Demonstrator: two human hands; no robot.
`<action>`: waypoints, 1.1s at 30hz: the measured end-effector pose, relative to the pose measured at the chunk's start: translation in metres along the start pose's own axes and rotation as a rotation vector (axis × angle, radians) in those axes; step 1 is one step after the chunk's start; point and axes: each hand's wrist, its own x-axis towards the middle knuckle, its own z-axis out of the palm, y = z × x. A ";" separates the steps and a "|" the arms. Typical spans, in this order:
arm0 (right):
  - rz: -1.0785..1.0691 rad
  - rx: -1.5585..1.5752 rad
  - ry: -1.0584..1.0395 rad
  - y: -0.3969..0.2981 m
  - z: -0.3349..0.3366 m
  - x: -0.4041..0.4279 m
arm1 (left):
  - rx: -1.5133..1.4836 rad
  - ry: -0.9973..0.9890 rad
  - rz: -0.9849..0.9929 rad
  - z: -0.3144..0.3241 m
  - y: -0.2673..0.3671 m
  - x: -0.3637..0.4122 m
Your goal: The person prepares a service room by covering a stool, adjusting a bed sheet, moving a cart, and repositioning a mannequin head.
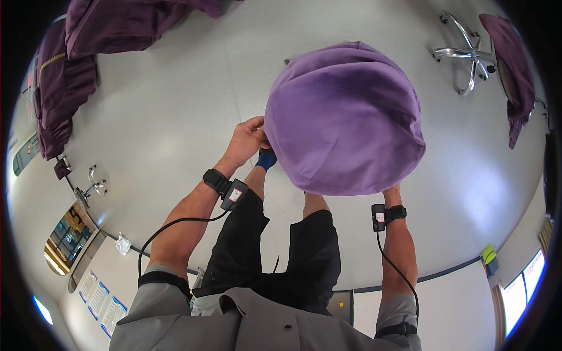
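A rounded bundle of purple fabric, a cover (342, 123), fills the space in front of me at leg height. Soft folds cross its top and right side, and whatever it encloses is hidden. My left hand (249, 137) is at the cover's left edge, fingers curled against the cloth and fingertips partly behind it. Only the wrist end of my right hand (392, 190) shows below the cover's lower right edge; its fingers are out of sight beneath the fabric. Both wrists carry strapped black devices with cables.
Dark purple draped fabric (127, 26) stands at the upper left. A chrome five-star chair base (470, 53) with casters sits at the upper right, beside another purple-covered piece (511, 66). A smaller chrome base (94, 182) is far left. The pale floor (175, 109) surrounds me.
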 end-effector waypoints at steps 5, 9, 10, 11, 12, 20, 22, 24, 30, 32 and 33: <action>0.022 -0.043 -0.004 0.018 0.000 -0.005 | 0.088 -0.037 0.033 -0.002 -0.001 -0.001; 0.042 -0.056 0.008 0.018 0.013 -0.012 | 0.079 -0.020 0.024 -0.006 0.001 0.004; 0.044 -0.056 0.011 0.017 0.015 -0.013 | 0.083 0.002 0.038 -0.007 0.004 0.004; 0.049 -0.055 0.016 0.017 0.019 -0.015 | 0.089 0.023 0.053 -0.007 0.005 0.004; 0.051 -0.051 0.020 0.018 0.021 -0.015 | 0.088 0.019 0.051 -0.008 0.005 0.003; 0.076 -0.035 0.043 0.028 0.033 -0.021 | 0.220 -0.183 0.021 0.029 -0.027 -0.046; 0.079 -0.031 0.049 0.030 0.037 -0.022 | 0.083 -0.199 -0.029 0.032 -0.045 -0.040; 0.074 -0.021 0.049 0.026 0.042 -0.021 | 0.071 -0.188 0.061 0.031 -0.055 -0.036; 0.076 -0.023 0.056 0.030 0.043 -0.023 | 0.038 -0.195 0.020 0.040 -0.061 -0.040; 0.078 -0.017 0.057 0.027 0.047 -0.024 | -0.005 -0.187 0.026 0.042 -0.062 -0.039; 0.076 -0.012 0.056 0.025 0.050 -0.024 | -0.050 -0.181 0.027 0.043 -0.064 -0.038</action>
